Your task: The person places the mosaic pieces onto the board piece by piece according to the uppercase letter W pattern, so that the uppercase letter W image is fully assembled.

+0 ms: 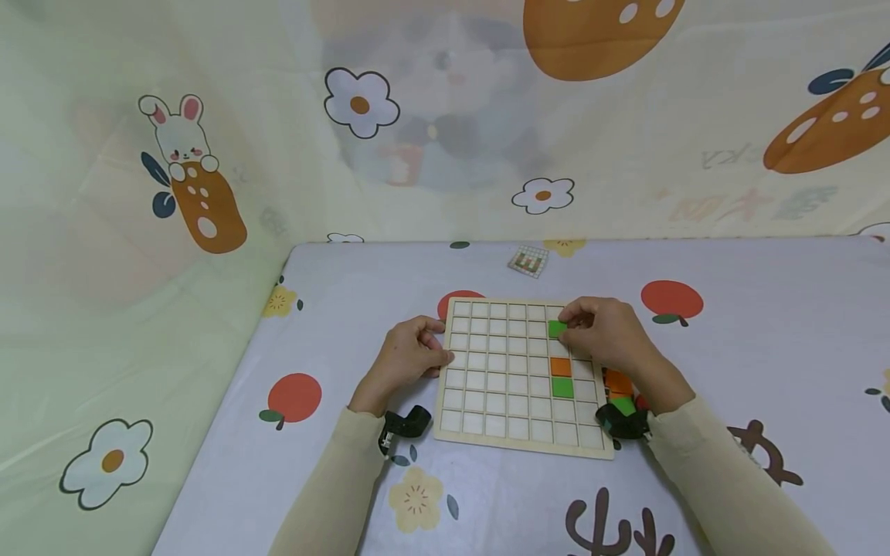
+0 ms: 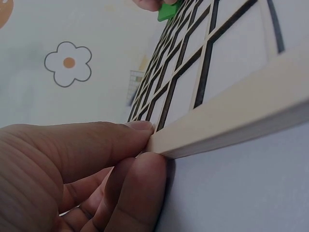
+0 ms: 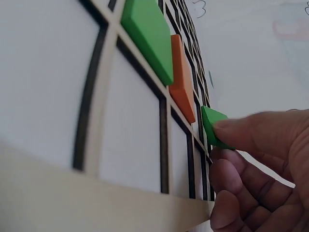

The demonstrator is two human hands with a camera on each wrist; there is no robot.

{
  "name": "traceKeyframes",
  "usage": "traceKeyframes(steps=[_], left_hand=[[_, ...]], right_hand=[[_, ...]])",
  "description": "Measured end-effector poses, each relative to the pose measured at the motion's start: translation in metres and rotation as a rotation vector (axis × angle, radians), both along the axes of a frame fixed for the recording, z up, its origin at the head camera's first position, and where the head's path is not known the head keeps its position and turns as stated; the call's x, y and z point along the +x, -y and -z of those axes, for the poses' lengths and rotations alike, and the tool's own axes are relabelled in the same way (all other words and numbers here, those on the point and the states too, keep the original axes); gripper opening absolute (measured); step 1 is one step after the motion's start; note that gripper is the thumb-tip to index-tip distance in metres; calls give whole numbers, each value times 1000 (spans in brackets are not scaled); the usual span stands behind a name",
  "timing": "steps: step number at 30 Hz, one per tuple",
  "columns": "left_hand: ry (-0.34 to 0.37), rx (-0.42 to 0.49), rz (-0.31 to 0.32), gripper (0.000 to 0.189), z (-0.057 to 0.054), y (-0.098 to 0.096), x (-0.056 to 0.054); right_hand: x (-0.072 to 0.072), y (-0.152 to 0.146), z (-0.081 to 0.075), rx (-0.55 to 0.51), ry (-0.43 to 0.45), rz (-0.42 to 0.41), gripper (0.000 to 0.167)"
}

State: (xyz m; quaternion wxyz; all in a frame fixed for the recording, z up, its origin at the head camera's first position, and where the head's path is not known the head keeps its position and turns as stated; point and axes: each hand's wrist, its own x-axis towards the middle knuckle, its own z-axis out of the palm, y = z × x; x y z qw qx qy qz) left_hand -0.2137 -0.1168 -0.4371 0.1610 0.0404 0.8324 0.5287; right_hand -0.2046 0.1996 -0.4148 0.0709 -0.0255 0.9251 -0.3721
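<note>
A pale wooden grid board (image 1: 514, 445) lies on the table before me. At its left edge my left hand (image 1: 405, 354) pinches the rim between thumb (image 2: 106, 145) and finger, as the left wrist view shows. Over the upper right part of the grid, my right hand (image 1: 612, 336) holds a green square tile (image 3: 216, 126) between thumb and fingers. This tile is tilted against the grid in the right wrist view. In the same column, nearer to me, an orange tile (image 1: 560, 367) and another green tile (image 1: 562, 387) sit in neighbouring cells.
Loose orange tiles (image 1: 617, 382) and a green one (image 1: 623, 403) lie by the board's right edge, partly hidden under my right forearm. Behind the board is a small card (image 1: 528, 261) with a gridded picture. A printed cloth wall (image 1: 445, 216) rises at the table's back.
</note>
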Motion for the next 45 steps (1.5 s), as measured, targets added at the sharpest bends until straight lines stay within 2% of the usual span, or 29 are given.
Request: traceKeyframes(steps=[17, 25, 31, 36, 45], left_hand=[[-4, -4, 2, 42, 0, 0, 0], [-7, -5, 5, 42, -1, 0, 0], [-3, -8, 3, 42, -1, 0, 0], [-4, -6, 5, 42, 0, 0, 0], [-5, -1, 10, 42, -1, 0, 0]], right_hand=[[0, 2, -3, -56, -51, 8, 18], [-3, 5, -2, -22, -8, -10, 32], [-5, 4, -1, 36, -11, -37, 28], [-4, 3, -2, 73, 22, -29, 26], [6, -2, -4, 32, 43, -36, 31]])
